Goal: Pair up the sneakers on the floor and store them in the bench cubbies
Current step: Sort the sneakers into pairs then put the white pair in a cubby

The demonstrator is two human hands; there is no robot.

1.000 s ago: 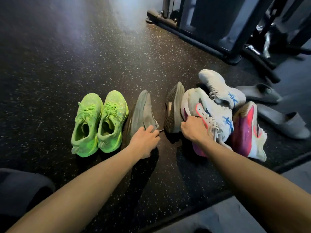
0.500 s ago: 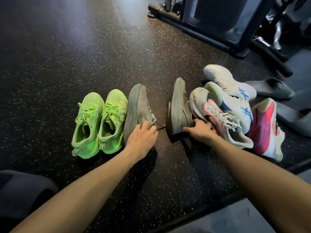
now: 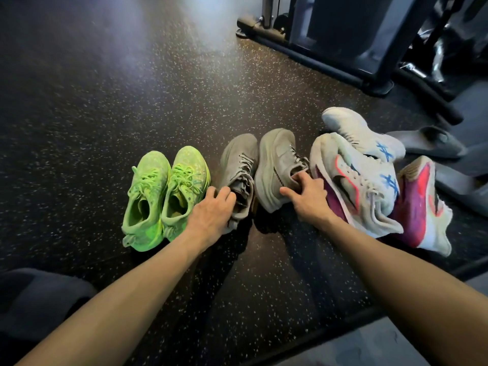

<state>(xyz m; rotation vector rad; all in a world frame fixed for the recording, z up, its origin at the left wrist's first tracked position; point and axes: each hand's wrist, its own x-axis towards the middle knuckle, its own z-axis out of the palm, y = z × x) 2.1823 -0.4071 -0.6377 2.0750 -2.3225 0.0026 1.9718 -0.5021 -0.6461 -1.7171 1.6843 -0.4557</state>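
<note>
Meanwhile, left hand (image 3: pixel 211 210) and right hand (image 3: pixel 307 194) each grip a grey sneaker; the heaped shoes (image 3: pixel 369 186) beside the right could topple if jostled.

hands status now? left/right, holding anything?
Left hand: grips the left grey sneaker at its heel.
Right hand: grips the right grey sneaker at its collar.
</note>
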